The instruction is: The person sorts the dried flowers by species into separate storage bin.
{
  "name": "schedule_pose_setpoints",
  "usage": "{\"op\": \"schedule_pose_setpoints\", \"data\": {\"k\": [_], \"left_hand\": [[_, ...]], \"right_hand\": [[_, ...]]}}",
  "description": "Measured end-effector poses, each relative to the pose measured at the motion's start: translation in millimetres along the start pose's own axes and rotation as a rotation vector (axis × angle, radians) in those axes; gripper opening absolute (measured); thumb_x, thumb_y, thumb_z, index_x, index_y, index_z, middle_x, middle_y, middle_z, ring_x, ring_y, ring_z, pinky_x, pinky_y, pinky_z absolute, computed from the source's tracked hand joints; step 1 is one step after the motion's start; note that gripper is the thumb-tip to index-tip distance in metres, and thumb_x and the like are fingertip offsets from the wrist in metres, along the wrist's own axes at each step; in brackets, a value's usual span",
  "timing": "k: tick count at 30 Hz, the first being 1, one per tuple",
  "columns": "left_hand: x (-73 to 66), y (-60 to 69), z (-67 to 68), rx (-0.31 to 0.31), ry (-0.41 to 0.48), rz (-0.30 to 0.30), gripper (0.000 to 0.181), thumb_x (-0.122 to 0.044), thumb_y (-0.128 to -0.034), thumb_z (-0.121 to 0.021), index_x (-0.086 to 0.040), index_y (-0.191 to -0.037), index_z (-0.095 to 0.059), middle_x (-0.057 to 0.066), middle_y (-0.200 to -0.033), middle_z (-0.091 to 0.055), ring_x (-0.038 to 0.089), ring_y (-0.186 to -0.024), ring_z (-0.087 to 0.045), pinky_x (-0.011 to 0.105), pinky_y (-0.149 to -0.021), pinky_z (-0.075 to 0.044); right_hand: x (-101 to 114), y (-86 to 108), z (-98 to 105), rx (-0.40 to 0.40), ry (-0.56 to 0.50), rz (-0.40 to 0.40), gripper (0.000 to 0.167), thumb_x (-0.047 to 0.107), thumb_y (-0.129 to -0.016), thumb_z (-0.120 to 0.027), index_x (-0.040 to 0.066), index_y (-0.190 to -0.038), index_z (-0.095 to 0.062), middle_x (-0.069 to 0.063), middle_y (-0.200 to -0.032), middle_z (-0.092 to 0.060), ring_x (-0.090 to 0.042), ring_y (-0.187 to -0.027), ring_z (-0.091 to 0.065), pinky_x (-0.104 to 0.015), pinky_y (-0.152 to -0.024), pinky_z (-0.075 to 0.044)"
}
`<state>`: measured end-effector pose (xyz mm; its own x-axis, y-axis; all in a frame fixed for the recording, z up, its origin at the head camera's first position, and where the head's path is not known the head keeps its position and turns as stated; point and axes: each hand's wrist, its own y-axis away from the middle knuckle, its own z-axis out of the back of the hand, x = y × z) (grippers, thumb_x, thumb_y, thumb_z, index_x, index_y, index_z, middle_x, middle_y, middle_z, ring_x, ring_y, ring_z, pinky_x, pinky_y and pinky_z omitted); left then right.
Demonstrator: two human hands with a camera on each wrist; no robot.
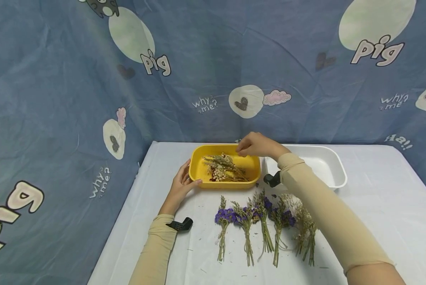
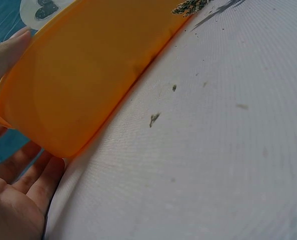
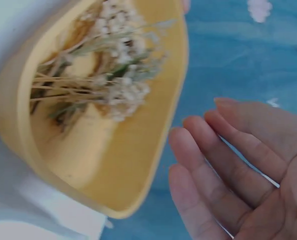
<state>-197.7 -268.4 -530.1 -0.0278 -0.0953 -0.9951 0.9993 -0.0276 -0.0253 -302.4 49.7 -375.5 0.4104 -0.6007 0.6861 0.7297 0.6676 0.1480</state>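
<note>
A yellow plastic tray (image 1: 224, 185) lies at the table's back left, with small white-flowered dried bunches (image 1: 221, 168) inside. My left hand (image 1: 180, 186) holds its left front corner; in the left wrist view the thumb (image 2: 8, 55) lies at the rim and the fingers (image 2: 31, 175) touch the lower side. Over the tray's right back part hovers my right hand (image 1: 257, 145). In the right wrist view its fingers (image 3: 213, 170) are loosely bent, apart from the tray and holding nothing.
A white tray (image 1: 342, 174) stands right of the yellow one, partly behind my right forearm. In front lie several tied dried bunches with purple flowers (image 1: 227, 216), and a whitish bunch (image 1: 292, 202). Plant crumbs dot the white tablecloth (image 1: 195, 253). A blue printed cloth (image 1: 184, 118) hangs behind.
</note>
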Motion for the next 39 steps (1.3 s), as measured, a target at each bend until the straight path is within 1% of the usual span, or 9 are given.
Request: {"op": "schedule_pose_setpoints", "data": {"k": [1,4,9,15,18,25,30,33,39], "left_hand": [[0.0,0.1,-0.2,0.001,-0.002,-0.004,0.093,-0.017,-0.0883,-0.084,-0.032,-0.162,-0.030,0.007,-0.159,-0.042,0.026,-0.149,-0.043,0.019,-0.115,-0.046],[0.2,0.4,-0.3,0.004,-0.006,-0.015,0.093,-0.015,-0.0889,-0.083,-0.030,-0.163,-0.029,0.010,-0.159,-0.041,0.028,-0.149,-0.043,0.020,-0.116,-0.046],[-0.4,0.5,-0.4,0.002,-0.001,-0.017,0.093,-0.014,-0.0890,-0.083,-0.030,-0.163,-0.029,0.010,-0.159,-0.042,0.028,-0.148,-0.043,0.022,-0.117,-0.045],[-1.0,1.9,-0.2,-0.001,0.003,-0.005,0.093,-0.016,-0.0885,-0.083,-0.032,-0.162,-0.030,0.007,-0.159,-0.042,0.025,-0.149,-0.043,0.020,-0.116,-0.045],[-0.6,2.5,-0.4,0.003,0.007,-0.007,0.092,-0.016,-0.0887,-0.083,-0.033,-0.162,-0.030,0.007,-0.159,-0.042,0.025,-0.149,-0.044,0.019,-0.115,-0.045],[0.8,2.4,0.3,0.011,0.012,-0.017,0.092,-0.015,-0.0893,-0.082,-0.032,-0.162,-0.030,0.008,-0.160,-0.042,0.026,-0.149,-0.043,0.019,-0.115,-0.046],[0.0,3.5,0.8,0.012,0.009,-0.016,0.092,-0.014,-0.0895,-0.082,-0.030,-0.163,-0.029,0.008,-0.160,-0.041,0.027,-0.150,-0.042,0.023,-0.117,-0.045],[0.0,3.9,0.4,0.011,0.007,-0.017,0.093,-0.015,-0.0891,-0.083,-0.030,-0.163,-0.029,0.008,-0.160,-0.041,0.027,-0.150,-0.042,0.020,-0.115,-0.046],[1.3,2.0,0.5,0.008,0.005,-0.020,0.092,-0.019,-0.0882,-0.084,-0.033,-0.162,-0.031,0.005,-0.160,-0.043,0.025,-0.150,-0.043,0.020,-0.116,-0.046]], "right_hand": [[2,4.4,4,-0.015,-0.021,-0.009,0.024,0.015,-0.099,-0.069,0.004,-0.119,-0.077,-0.014,-0.113,-0.079,-0.026,-0.100,-0.076,-0.047,-0.098,-0.061],[4,18.1,13,-0.067,-0.080,-0.038,0.024,0.017,-0.100,-0.068,0.004,-0.119,-0.076,-0.015,-0.112,-0.078,-0.025,-0.095,-0.076,-0.042,-0.086,-0.066],[7,44.9,23,-0.153,-0.136,-0.075,0.025,0.020,-0.101,-0.068,0.005,-0.119,-0.076,-0.016,-0.110,-0.078,-0.023,-0.089,-0.077,-0.034,-0.073,-0.067],[6,80.0,26,-0.225,-0.165,-0.078,0.027,0.022,-0.104,-0.064,0.003,-0.120,-0.074,-0.019,-0.110,-0.078,-0.023,-0.089,-0.078,-0.033,-0.071,-0.067],[5,98.0,23,-0.260,-0.188,-0.078,0.028,0.022,-0.104,-0.063,0.002,-0.121,-0.073,-0.021,-0.110,-0.078,-0.022,-0.089,-0.078,-0.034,-0.072,-0.067],[0,132.9,12,-0.329,-0.201,-0.117,0.029,0.031,-0.101,-0.068,0.005,-0.113,-0.075,-0.016,-0.103,-0.079,-0.016,-0.082,-0.077,-0.035,-0.072,-0.067],[-4,151.9,2,-0.341,-0.206,-0.126,0.031,0.031,-0.101,-0.069,0.003,-0.113,-0.075,-0.016,-0.101,-0.079,-0.019,-0.082,-0.078,-0.030,-0.070,-0.066],[-7,161.9,-4,-0.348,-0.205,-0.128,0.031,0.031,-0.101,-0.069,0.002,-0.112,-0.075,-0.015,-0.099,-0.080,-0.022,-0.081,-0.078,-0.029,-0.069,-0.066],[-14,179.4,-16,-0.366,-0.170,-0.150,0.029,0.029,-0.101,-0.069,0.003,-0.112,-0.076,-0.014,-0.096,-0.080,-0.012,-0.075,-0.076,-0.029,-0.066,-0.065]]}}
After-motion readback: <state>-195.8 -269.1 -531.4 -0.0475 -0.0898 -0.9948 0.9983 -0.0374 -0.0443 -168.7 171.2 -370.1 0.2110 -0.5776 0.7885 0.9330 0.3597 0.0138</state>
